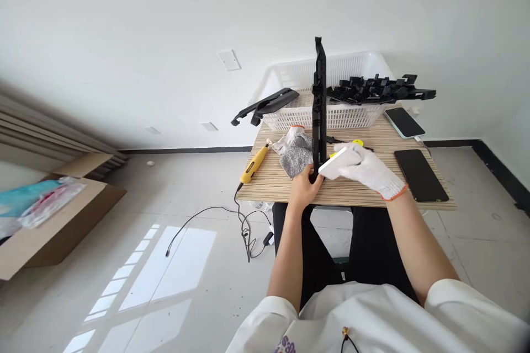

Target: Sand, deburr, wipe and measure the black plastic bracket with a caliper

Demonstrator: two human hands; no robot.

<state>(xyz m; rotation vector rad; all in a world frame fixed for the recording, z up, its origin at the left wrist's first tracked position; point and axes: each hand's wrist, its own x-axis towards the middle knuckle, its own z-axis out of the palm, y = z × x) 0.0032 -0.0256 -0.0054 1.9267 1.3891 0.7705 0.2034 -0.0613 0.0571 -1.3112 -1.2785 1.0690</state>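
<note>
My bare left hand point(305, 187) is closed around the lower end of a long black plastic part point(319, 99), which stands upright above the table's front edge. A white knitted glove with an orange cuff covers my right hand point(358, 166). Its fingers grip a flat white block point(333, 163), whose edge is against or very near the lower end of the black part; I cannot tell if they touch. Just left of the part lies a grey cloth point(297, 155) beside a white glove point(285, 141). Something yellow point(357, 143) shows partly behind my right hand.
A white plastic basket point(348, 117) with several black plastic parts point(372, 90) stands at the table's back. A yellow corded tool point(254, 164) lies left, its cable hanging down. Two phones point(421, 175) are on the right. An open cardboard box point(62, 231) sits on the floor.
</note>
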